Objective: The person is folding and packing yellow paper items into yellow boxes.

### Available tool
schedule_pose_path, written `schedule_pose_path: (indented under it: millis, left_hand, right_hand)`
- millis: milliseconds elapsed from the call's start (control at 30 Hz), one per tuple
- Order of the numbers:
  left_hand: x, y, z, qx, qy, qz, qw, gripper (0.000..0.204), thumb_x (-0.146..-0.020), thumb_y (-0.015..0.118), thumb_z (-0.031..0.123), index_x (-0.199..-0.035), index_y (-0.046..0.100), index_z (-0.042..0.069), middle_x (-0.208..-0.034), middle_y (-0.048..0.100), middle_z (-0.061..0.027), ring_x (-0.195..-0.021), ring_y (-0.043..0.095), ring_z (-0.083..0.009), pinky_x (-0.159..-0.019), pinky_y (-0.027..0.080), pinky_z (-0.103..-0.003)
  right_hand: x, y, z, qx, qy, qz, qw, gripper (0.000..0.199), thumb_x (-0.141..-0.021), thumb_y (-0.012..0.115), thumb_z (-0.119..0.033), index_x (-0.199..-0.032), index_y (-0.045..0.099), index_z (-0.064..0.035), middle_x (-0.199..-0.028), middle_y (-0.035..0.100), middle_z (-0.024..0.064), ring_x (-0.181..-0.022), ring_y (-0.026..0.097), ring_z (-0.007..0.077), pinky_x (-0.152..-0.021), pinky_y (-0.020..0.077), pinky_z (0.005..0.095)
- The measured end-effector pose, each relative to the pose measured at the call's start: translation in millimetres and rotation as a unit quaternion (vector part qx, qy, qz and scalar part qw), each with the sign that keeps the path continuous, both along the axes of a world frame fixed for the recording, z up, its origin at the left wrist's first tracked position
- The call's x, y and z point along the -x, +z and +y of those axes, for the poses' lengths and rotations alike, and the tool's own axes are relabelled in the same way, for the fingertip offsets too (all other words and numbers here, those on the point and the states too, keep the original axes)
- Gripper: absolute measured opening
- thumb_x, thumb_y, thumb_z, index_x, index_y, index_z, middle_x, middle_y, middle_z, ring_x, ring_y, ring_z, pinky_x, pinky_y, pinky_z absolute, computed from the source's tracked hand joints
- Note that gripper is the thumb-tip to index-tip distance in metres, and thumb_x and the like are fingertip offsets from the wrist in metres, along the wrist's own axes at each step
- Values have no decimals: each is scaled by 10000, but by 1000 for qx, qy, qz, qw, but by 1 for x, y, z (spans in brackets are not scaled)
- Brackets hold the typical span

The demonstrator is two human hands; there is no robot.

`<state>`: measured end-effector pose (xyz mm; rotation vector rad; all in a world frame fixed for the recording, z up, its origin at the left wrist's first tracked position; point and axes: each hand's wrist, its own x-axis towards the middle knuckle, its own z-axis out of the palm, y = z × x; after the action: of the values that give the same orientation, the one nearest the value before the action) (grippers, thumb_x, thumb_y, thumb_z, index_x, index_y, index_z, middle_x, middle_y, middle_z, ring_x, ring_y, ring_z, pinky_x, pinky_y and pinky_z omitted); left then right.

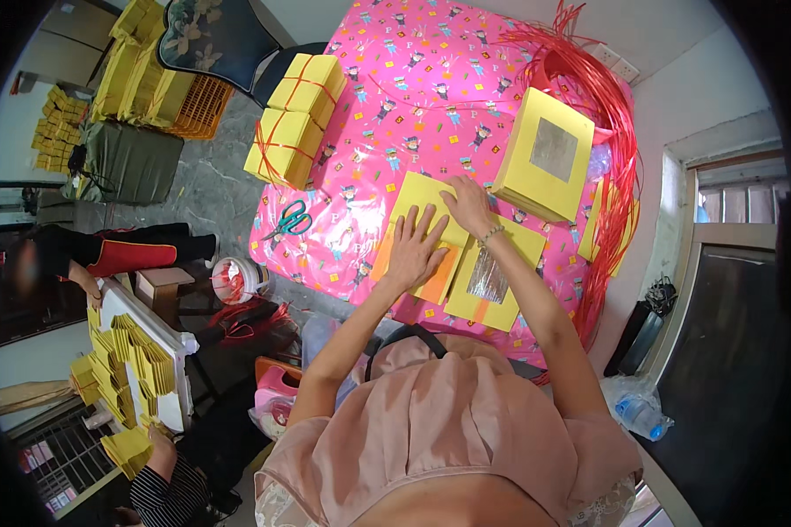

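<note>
My left hand (416,248) lies flat, fingers spread, on a stack of yellow and orange paper sheets (424,198) on the pink patterned table cover (413,79). My right hand (471,206), with a bracelet at the wrist, presses on the same yellow sheets just to the right. Beside them lies a yellow sheet with a silver foil square (488,285). A thick block of yellow paper with a foil square (545,154) sits further back right.
Two tied yellow paper bundles (294,119) and green-handled scissors (288,220) lie at the table's left. Red string (611,114) piles at the right. Other people work with folded yellow paper (136,360) at lower left. More yellow stacks (136,75) stand far left.
</note>
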<state>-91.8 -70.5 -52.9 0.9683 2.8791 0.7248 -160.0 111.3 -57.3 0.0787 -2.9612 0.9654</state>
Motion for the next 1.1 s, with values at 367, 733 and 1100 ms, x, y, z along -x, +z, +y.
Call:
schedule_pose_path:
  millis: [367, 733, 1100]
  left_hand:
    - [0, -4, 2, 19, -1, -5, 1000, 629, -941, 507, 416, -1496, 325, 184, -1559, 233, -168, -1428, 161, -438, -1139, 139, -575]
    - [2, -12, -1, 39, 0, -22, 999, 653, -928, 485, 469, -1497, 328, 188, -1576, 194, -155, -1438, 127, -434, -1143, 114, -569]
    - [8, -4, -10, 48, -25, -32, 998, 704, -910, 514, 479, -1503, 307, 161, -1554, 245, -177, -1434, 187, -410, -1146, 183, -524]
  right_hand:
    - [-3, -3, -2, -1, -6, 6, 1000, 283, -864, 635, -235, -1064, 599, -38, -1010, 594, 146, -973, 582, 324, -831, 445, 463]
    - [-82, 11, -20, -7, 22, 93, 995, 132, -851, 626, -140, -911, 535, -66, -861, 530, 109, -839, 548, 297, -766, 456, 422]
    - [-93, -14, -21, -8, -2, 116, 993, 142, -846, 648, -141, -863, 537, -53, -860, 516, 106, -854, 525, 295, -760, 458, 396]
